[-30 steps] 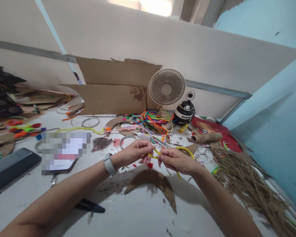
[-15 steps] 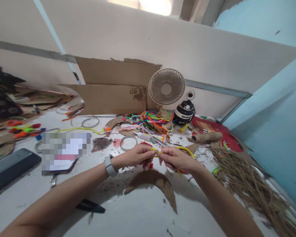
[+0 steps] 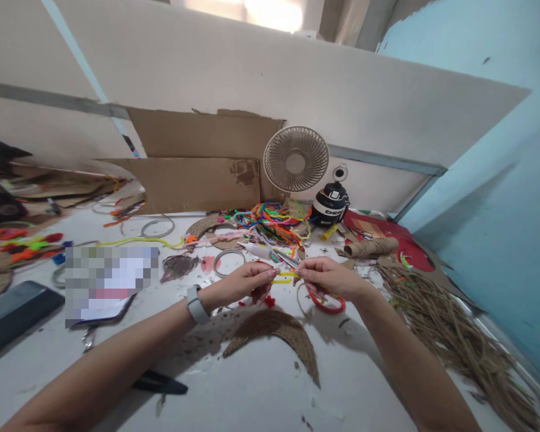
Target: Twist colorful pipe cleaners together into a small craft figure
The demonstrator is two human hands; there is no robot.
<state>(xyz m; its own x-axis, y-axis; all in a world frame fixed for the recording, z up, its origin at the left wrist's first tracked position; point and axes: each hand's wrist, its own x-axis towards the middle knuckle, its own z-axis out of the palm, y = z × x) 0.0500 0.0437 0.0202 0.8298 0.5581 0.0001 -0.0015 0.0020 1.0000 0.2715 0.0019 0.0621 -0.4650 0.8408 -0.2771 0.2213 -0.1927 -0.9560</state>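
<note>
Between my two hands, above the table, stretches a yellow pipe cleaner [image 3: 286, 275], with a short length doubled back toward my left hand. My left hand [image 3: 256, 279], wearing a grey watch, pinches one end in its fingertips. My right hand [image 3: 326, 277] is closed on the other end. Scissors [image 3: 327, 303] with a red-orange handle lie at my right hand, the handle loop below the palm and the metal blades beyond the fingers; how they are held is hidden. Nearer me lies a crescent wrapped in brown cord [image 3: 272, 324], below small red bits [image 3: 269, 301].
Colourful pipe cleaners [image 3: 274, 222] are heaped before a fan [image 3: 296, 159] and a black bottle [image 3: 329, 205]. A metal ring [image 3: 229, 263] and a glue bottle [image 3: 260, 250] lie behind my hands. Brown cord [image 3: 450, 330] spreads along the right; a phone [image 3: 20, 321] lies left.
My hands have moved apart, and more of the yellow pipe cleaner shows between them. Its yellow loop right of my right hand is no longer visible; the red-orange scissors handle shows more.
</note>
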